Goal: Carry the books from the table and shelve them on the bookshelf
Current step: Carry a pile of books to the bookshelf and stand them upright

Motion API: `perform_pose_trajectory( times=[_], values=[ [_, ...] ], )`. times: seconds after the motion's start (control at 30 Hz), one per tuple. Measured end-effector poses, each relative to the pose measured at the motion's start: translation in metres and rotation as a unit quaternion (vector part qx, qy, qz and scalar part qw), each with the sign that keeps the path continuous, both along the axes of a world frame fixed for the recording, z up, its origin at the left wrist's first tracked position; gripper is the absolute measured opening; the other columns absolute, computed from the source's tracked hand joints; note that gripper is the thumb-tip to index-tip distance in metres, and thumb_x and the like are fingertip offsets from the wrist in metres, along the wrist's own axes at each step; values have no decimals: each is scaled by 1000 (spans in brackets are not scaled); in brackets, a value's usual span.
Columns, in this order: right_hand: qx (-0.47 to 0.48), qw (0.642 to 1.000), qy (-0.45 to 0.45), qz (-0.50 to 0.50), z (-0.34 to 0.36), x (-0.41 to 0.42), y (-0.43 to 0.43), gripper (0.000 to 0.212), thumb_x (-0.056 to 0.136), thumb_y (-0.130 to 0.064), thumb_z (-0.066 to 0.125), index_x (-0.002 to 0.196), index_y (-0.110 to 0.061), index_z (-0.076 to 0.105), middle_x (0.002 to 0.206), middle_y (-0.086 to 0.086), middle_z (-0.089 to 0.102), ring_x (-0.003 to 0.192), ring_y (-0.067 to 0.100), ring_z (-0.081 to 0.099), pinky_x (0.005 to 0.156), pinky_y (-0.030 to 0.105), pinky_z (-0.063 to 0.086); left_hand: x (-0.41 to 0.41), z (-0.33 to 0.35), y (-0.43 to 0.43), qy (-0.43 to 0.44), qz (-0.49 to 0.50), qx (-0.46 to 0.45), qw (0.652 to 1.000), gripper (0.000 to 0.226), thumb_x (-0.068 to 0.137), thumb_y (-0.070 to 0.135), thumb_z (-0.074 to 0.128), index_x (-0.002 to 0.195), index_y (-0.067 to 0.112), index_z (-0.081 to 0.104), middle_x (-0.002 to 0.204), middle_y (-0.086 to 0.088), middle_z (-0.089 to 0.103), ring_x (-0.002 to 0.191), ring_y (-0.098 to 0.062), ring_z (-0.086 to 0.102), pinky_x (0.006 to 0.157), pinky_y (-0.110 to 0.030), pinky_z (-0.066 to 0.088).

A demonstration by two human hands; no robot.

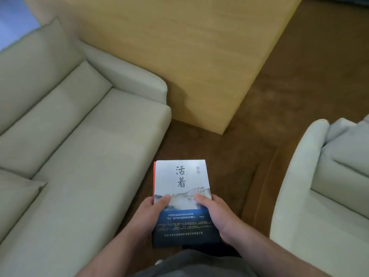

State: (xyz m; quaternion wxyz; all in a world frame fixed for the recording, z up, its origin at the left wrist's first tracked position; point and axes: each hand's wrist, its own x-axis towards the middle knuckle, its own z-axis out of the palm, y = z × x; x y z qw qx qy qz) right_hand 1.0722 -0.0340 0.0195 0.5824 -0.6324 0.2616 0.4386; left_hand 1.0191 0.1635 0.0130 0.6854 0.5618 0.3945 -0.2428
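I hold a book flat in front of my body, low in the head view. Its cover is pale grey with dark brush characters, a mountain picture and a dark blue lower band; a red edge shows along its left side. My left hand grips the left edge with the thumb on the cover. On the right edge, my right hand does the same. The large light wooden table lies ahead with nothing on the part I see. No bookshelf is in view.
A pale green sofa fills the left side, with a cushion at its near end. A pale armchair stands at the right. Brown carpet runs between them up to the table's near corner.
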Motion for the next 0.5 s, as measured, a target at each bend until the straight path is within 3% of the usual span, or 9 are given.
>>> perform_pose_trajectory(
  times=[0.1,0.23,0.4,0.5],
  values=[
    [-1,1000,7,-29,2,48,-25,34,97,-44,64,122,-21,62,105,3,78,88,20,78,65,29,56,62,10,-22,-10,-60,4,998,39,98,35,61,121,4,64,104,-17,78,94,-36,75,91,-52,57],
    [4,998,-14,-64,9,111,-61,39,96,-44,65,126,-21,61,108,2,78,88,18,79,66,30,59,141,21,-56,-20,-100,-4,995,31,100,28,58,111,1,67,100,-23,77,99,-44,72,97,-62,51],
    [12,991,-34,-131,21,173,-100,38,98,-40,64,128,-18,59,110,4,77,88,18,78,60,26,56,232,31,-92,-19,-151,19,988,42,94,39,65,121,7,60,102,-17,78,95,-37,75,93,-58,56],
    [8,984,-40,-173,17,209,-117,42,96,-41,66,130,-17,59,112,6,76,94,22,76,65,29,57,287,32,-109,-18,-191,21,981,45,91,41,69,123,11,57,105,-16,77,95,-34,75,93,-58,56]
  ],
)
